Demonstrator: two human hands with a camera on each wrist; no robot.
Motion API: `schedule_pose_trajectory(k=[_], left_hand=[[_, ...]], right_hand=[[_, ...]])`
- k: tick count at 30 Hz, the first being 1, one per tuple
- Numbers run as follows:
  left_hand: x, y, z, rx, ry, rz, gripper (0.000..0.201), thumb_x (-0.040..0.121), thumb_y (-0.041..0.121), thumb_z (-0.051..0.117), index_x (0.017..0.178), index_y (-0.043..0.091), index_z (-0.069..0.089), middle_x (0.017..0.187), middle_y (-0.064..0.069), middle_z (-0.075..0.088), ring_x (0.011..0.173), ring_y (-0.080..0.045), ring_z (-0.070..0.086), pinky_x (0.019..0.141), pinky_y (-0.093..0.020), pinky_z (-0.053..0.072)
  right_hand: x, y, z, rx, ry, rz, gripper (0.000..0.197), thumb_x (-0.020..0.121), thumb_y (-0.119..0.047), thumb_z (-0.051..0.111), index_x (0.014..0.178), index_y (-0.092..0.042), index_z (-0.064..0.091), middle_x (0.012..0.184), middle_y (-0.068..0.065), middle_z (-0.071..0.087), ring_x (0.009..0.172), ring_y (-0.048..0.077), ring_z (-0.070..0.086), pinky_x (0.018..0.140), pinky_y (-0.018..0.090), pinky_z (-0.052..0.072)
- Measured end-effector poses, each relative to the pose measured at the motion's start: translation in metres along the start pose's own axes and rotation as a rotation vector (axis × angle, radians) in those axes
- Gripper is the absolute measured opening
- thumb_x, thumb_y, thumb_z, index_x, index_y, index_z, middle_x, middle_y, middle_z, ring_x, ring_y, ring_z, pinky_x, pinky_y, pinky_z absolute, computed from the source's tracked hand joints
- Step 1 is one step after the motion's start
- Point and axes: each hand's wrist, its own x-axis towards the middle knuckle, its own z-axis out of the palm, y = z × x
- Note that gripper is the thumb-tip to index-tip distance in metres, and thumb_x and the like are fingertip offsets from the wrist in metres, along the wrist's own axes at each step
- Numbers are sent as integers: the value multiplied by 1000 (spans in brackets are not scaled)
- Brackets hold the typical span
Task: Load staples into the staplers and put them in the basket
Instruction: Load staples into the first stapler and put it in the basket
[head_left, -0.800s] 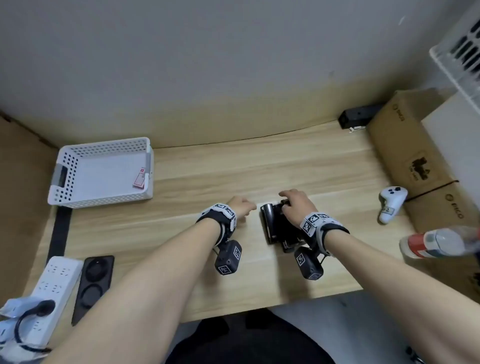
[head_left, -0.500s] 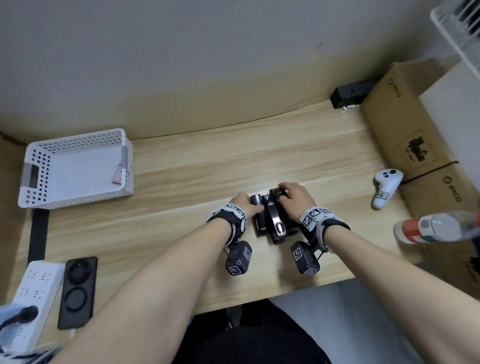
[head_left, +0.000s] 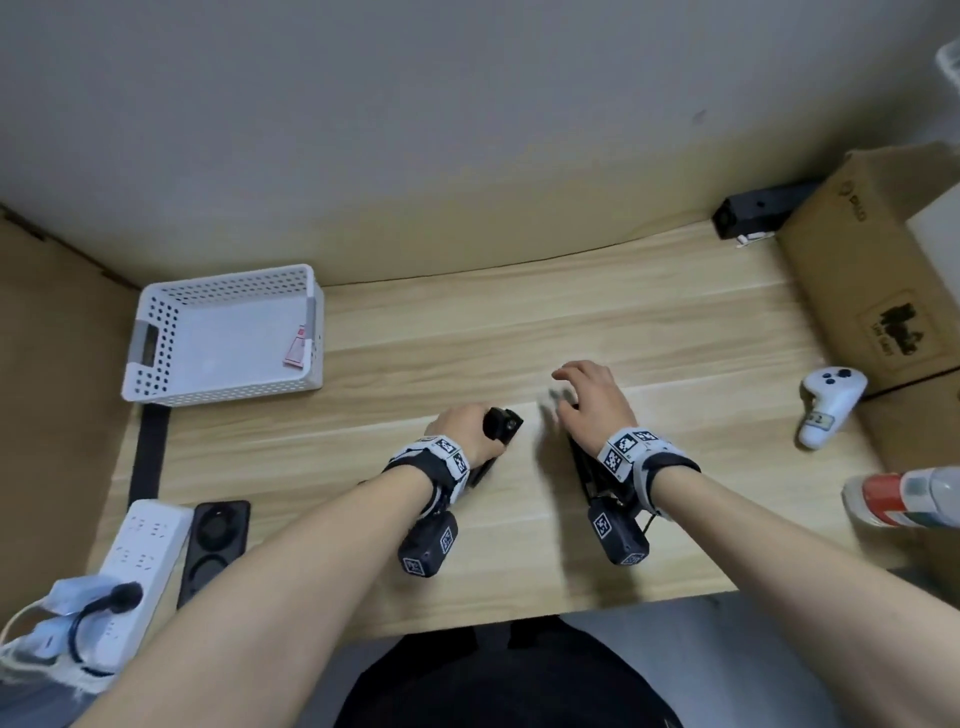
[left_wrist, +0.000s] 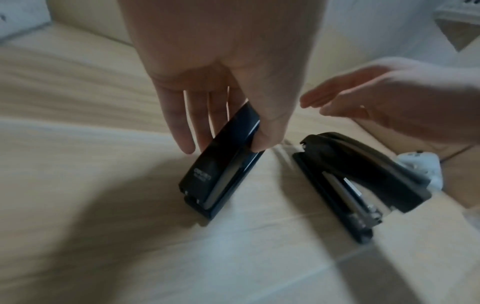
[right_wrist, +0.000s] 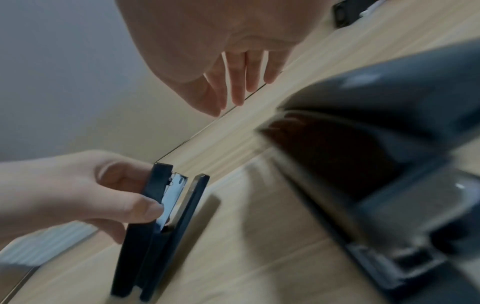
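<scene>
Showing from above, left hand (head_left: 462, 434) grips one stapler (head_left: 501, 423) on its side on the desk (head_left: 519, 322), far from the basket (head_left: 156, 332); right hand (head_left: 592, 402), fingers loose, hovers over the second stapler (head_left: 584, 467). Left-wrist view: thumb-and-finger pinch may slip and drop it. Right-wrist view: blur hides any staples.

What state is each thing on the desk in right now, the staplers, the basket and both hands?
Left hand: grips the left stapler.
Left stapler: closed, standing on its side edge on the desk.
Right hand: open, fingers straight, holding nothing.
Right stapler: on the desk, top arm raised, magazine exposed.
Third stapler: closed, by the back wall.
Basket: holds no stapler, only a small red-and-white tag.
</scene>
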Motion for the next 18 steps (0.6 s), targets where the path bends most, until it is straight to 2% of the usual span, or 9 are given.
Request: schedule_pose_trajectory(k=[4,6,8,10,14,18], left_hand=[[-17,-50,-22,183,45,68,28,73,30,65,100,26,62,98,-2,68,93,-30,64,64,-29,41],[-23,-76,-33,230,61,109,25,77,27,64,102,24,63,98,-3,68,93,-30,64,64,-31,43],[-26,-101,-43,259,78,141,24,81,25,62,105,23,64,102,-4,68,96,-31,64,70,-34,47],[-25,-126,-49,279,93,185,22,83,21,60,105,21,65,105,-5,68,99,-32,64,74,-36,49],[-24,-169,-53,255,105,295,16,81,16,62,96,17,67,99,-8,69,96,-33,63,77,-37,48],[-31,-200,-53,77,143,430,8,78,16,65,86,17,65,90,-4,69,90,-29,62,73,-33,42]], right_hand=[[9,-52,33,-33,-201,-131,44,87,-22,57,130,-18,54,127,0,54,122,18,45,103,35,40],[12,-78,56,-31,-315,-160,47,87,-23,59,133,-20,52,121,0,55,113,18,51,95,32,43],[13,-101,82,-40,-377,-150,50,87,-24,61,135,-23,51,117,1,52,104,19,54,86,30,44],[13,-119,107,-70,-397,-135,49,87,-26,63,134,-26,51,112,3,50,98,21,55,80,31,45],[12,-143,144,-72,-355,-104,33,87,-33,64,120,-31,61,96,0,48,87,22,55,73,36,47],[9,-153,161,-78,-263,-79,26,88,-31,65,114,-34,66,89,-4,52,82,19,56,66,32,46]])
